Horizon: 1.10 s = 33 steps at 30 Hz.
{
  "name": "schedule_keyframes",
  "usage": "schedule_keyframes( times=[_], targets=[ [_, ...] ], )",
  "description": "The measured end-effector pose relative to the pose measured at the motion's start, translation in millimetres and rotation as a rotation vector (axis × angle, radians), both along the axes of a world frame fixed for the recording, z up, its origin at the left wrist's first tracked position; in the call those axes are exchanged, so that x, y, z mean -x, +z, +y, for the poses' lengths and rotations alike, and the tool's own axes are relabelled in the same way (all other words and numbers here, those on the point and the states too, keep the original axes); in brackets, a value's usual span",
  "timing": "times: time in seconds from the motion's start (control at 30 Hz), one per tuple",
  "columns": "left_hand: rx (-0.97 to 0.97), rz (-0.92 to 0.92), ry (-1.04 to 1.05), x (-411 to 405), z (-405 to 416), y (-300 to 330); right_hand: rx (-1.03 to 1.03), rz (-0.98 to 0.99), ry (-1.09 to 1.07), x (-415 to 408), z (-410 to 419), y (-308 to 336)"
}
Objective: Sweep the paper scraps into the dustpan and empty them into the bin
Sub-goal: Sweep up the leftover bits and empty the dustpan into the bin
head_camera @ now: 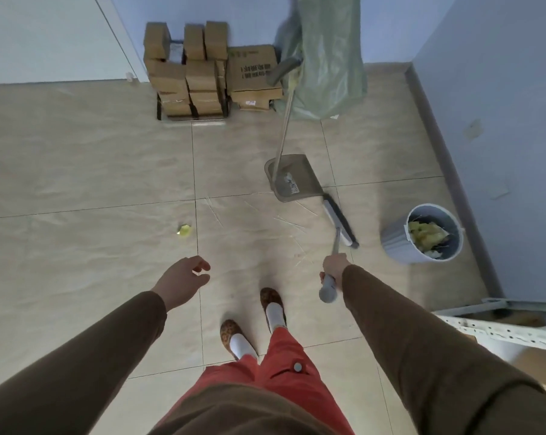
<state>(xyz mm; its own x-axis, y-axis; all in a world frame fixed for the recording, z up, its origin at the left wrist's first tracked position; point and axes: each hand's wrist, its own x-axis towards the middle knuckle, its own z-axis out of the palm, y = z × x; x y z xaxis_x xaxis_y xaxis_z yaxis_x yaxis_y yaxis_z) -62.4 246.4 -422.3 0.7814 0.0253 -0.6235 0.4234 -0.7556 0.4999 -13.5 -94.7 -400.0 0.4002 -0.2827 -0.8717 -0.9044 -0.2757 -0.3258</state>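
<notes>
Right hand (334, 267) gripping broom (340, 224) beside standing dustpan (297, 180), left hand (184, 281) loosely open; next, likely sweeping yellow scrap (184, 230) over.

The dustpan (292, 178) is set on the floor (77, 171), the broom head (340, 222) just right of it, the bin (422, 238) farther right, and one paper scrap (184, 230) well left.

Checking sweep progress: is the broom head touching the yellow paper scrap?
Apart. The head view shows bare floor tiles between the broom head and the yellow paper scrap.
</notes>
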Motion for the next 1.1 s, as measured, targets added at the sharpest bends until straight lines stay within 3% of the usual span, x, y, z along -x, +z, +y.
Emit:
schedule_keyframes(
  times=[0.1, 0.17, 0.3, 0.43, 0.73, 0.97, 1.1],
  targets=[
    [-0.018, -0.001, 0.01, 3, 11, 0, 0.242, 0.02, 0.516, -2, 50, 4],
    [-0.02, -0.001, 0.025, 3, 16, 0, 0.203, 0.018, 0.645, 9, 80, 1],
    [0.008, -0.006, 0.041, 0, 21, 1, -0.073, 0.155, 0.209, 50, 98, 4],
    [0.04, -0.015, 0.044, -6, 18, 1, -0.132, 0.146, 0.235, 76, 70, 48],
    [0.067, -0.028, 0.044, -13, 21, -2, -0.182, 0.045, -0.045, 118, 28, 102],
    [0.031, -0.009, 0.048, 12, 37, -9, -0.11, 0.05, -0.199, 91, 89, 31],
    [0.012, -0.001, 0.069, 24, 48, -10, -0.335, 0.08, -0.353, 81, 166, 6]
  ],
)
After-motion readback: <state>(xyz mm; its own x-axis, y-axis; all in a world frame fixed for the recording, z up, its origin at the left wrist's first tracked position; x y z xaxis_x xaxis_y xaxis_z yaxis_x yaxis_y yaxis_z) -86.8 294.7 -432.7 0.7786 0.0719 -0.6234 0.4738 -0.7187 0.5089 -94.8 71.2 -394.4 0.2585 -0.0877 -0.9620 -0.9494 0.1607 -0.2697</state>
